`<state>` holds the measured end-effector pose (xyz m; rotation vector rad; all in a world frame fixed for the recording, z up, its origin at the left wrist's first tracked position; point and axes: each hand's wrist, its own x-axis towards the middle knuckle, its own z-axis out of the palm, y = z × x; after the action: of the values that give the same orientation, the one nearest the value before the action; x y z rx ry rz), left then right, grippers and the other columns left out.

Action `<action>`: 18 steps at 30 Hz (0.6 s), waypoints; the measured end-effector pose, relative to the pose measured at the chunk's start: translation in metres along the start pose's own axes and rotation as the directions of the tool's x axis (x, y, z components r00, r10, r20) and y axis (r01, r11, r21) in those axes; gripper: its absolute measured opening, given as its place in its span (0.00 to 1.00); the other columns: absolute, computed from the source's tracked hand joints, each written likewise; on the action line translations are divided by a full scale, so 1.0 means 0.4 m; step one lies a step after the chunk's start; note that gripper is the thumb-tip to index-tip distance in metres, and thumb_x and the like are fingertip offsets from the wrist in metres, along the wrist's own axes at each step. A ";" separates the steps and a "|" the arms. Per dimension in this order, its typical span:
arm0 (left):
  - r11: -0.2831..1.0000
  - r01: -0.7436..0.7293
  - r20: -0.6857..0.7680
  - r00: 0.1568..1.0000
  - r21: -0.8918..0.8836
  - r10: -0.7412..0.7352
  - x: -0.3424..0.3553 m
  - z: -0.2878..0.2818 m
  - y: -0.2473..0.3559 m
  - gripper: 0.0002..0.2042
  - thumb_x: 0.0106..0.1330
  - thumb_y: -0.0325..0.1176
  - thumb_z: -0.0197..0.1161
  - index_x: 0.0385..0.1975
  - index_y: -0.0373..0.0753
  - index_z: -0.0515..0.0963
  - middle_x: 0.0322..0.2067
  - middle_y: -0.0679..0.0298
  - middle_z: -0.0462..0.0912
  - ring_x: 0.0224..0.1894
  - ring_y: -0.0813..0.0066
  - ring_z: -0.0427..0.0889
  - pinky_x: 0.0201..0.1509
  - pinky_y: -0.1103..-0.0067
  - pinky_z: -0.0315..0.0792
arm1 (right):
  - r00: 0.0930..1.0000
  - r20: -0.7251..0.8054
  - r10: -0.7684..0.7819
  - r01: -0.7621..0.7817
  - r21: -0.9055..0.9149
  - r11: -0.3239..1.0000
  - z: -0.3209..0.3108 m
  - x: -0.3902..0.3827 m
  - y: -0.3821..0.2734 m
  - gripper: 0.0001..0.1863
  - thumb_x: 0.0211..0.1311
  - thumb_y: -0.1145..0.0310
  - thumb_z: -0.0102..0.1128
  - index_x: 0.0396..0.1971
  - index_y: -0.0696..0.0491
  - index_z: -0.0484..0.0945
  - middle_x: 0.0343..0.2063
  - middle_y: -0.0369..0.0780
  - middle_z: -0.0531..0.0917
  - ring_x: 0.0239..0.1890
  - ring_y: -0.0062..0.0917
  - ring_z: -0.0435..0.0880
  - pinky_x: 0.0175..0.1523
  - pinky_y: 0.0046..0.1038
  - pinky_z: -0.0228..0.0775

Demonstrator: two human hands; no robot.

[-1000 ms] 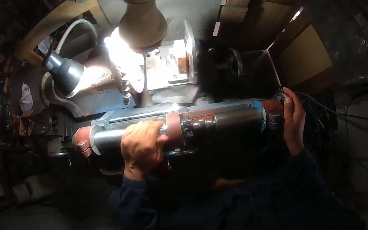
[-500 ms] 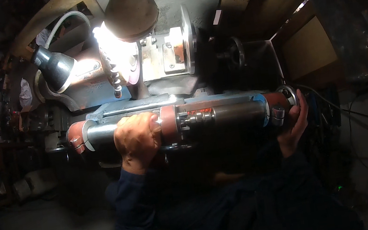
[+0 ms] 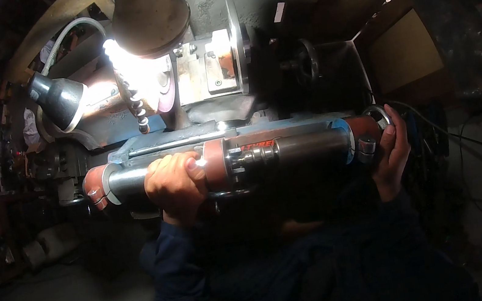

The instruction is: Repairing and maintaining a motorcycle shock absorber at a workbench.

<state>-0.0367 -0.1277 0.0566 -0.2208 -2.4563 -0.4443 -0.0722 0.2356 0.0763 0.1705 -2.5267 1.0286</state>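
Note:
A long, shiny steel cylinder [image 3: 314, 147] lies crosswise in front of me, with red clamps at both ends. My left hand [image 3: 173, 183] is closed over its left part, thumb against the red middle collar [image 3: 216, 163]. What lies under that palm is hidden. At the far right end, my right hand [image 3: 391, 157] curls its fingers and thumb around the rim of a small metal handwheel [image 3: 378, 113], beside the right red clamp [image 3: 365, 131]. Between the collar and the cylinder's right part sits a stepped bright metal fitting [image 3: 255, 154].
Beyond the cylinder stands a grinding machine with a brightly lit wheel [image 3: 166, 90] and a segmented coolant hose [image 3: 138, 106]. A black work lamp [image 3: 58, 101] shines from the left. Another handwheel [image 3: 306, 60] is at the back right. Cables [image 3: 435, 129] hang at the right.
The picture has shifted slightly, and the grinding machine appears farther left. Relative to it, the cylinder and both hands sit a little more to the right. Both hands keep their grips.

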 end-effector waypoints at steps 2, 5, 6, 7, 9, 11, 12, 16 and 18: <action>1.000 0.009 0.006 1.000 0.005 -0.009 0.002 -0.002 0.002 0.14 0.63 0.33 0.46 0.18 0.37 0.75 0.17 0.58 0.76 0.21 0.60 0.76 0.32 0.70 0.69 | 1.000 -0.001 0.003 -0.003 -0.015 1.000 -0.001 0.003 -0.004 0.22 0.73 0.60 0.36 0.56 0.59 0.68 0.48 0.52 0.78 0.52 0.41 0.78 0.54 0.36 0.70; 1.000 0.006 0.005 1.000 -0.007 -0.005 0.005 0.001 0.002 0.14 0.63 0.33 0.46 0.18 0.37 0.75 0.17 0.58 0.76 0.21 0.60 0.76 0.31 0.71 0.69 | 1.000 -0.016 0.001 -0.002 -0.028 1.000 0.002 0.002 -0.007 0.22 0.73 0.60 0.35 0.56 0.59 0.68 0.48 0.52 0.78 0.52 0.40 0.78 0.54 0.36 0.70; 1.000 0.005 0.008 1.000 -0.007 -0.004 0.004 0.002 0.001 0.14 0.63 0.33 0.46 0.18 0.37 0.75 0.17 0.58 0.76 0.21 0.60 0.76 0.31 0.71 0.69 | 1.000 -0.021 0.012 -0.012 -0.012 1.000 0.003 0.001 -0.003 0.22 0.73 0.60 0.35 0.56 0.59 0.69 0.48 0.52 0.78 0.52 0.39 0.78 0.54 0.36 0.69; 1.000 0.002 0.001 1.000 -0.002 -0.002 0.002 0.004 0.000 0.15 0.63 0.34 0.46 0.18 0.37 0.75 0.17 0.58 0.76 0.21 0.60 0.76 0.31 0.71 0.68 | 0.999 -0.027 0.022 -0.022 0.004 1.000 0.005 -0.001 0.000 0.22 0.73 0.60 0.35 0.55 0.59 0.69 0.48 0.52 0.77 0.52 0.39 0.77 0.55 0.36 0.69; 1.000 -0.002 -0.005 1.000 0.003 0.002 0.000 0.006 -0.003 0.15 0.64 0.34 0.46 0.18 0.37 0.75 0.18 0.58 0.76 0.21 0.60 0.76 0.31 0.71 0.68 | 0.999 -0.048 -0.001 0.001 -0.002 1.000 0.012 -0.005 0.007 0.22 0.73 0.60 0.35 0.55 0.60 0.69 0.49 0.52 0.77 0.53 0.39 0.77 0.55 0.36 0.69; 1.000 -0.019 -0.019 1.000 0.010 0.019 -0.002 0.009 -0.005 0.15 0.64 0.34 0.45 0.18 0.37 0.75 0.18 0.58 0.76 0.21 0.61 0.76 0.31 0.71 0.68 | 0.997 -0.070 -0.026 0.025 -0.009 1.000 0.016 -0.006 0.007 0.23 0.73 0.60 0.36 0.55 0.61 0.69 0.49 0.52 0.77 0.53 0.39 0.77 0.55 0.36 0.69; 1.000 -0.019 -0.019 1.000 0.010 0.019 -0.002 0.009 -0.005 0.15 0.64 0.34 0.45 0.18 0.37 0.75 0.18 0.58 0.76 0.21 0.61 0.76 0.31 0.71 0.68 | 0.996 -0.085 -0.030 0.029 -0.011 1.000 0.017 -0.006 0.004 0.23 0.72 0.60 0.36 0.55 0.61 0.69 0.49 0.52 0.77 0.53 0.40 0.77 0.56 0.36 0.69; 1.000 -0.031 -0.029 0.999 0.005 0.031 -0.004 0.012 -0.005 0.16 0.65 0.35 0.44 0.19 0.38 0.75 0.18 0.59 0.76 0.21 0.61 0.76 0.31 0.72 0.68 | 0.986 -0.154 -0.064 0.061 -0.024 0.998 0.030 -0.014 0.020 0.23 0.72 0.60 0.36 0.54 0.61 0.71 0.48 0.49 0.78 0.50 0.35 0.77 0.54 0.33 0.68; 0.999 -0.032 -0.033 0.999 0.009 0.032 -0.002 0.003 -0.003 0.16 0.65 0.35 0.44 0.19 0.38 0.75 0.18 0.59 0.76 0.21 0.61 0.76 0.31 0.72 0.68 | 0.980 -0.176 -0.092 0.087 -0.039 0.995 0.033 -0.018 0.026 0.23 0.73 0.60 0.35 0.54 0.61 0.70 0.48 0.49 0.78 0.50 0.35 0.77 0.54 0.33 0.68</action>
<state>-0.0371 -0.1283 0.0550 -0.2468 -2.4184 -0.4211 -0.0727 0.2335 0.0581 0.1740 -2.3503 0.9262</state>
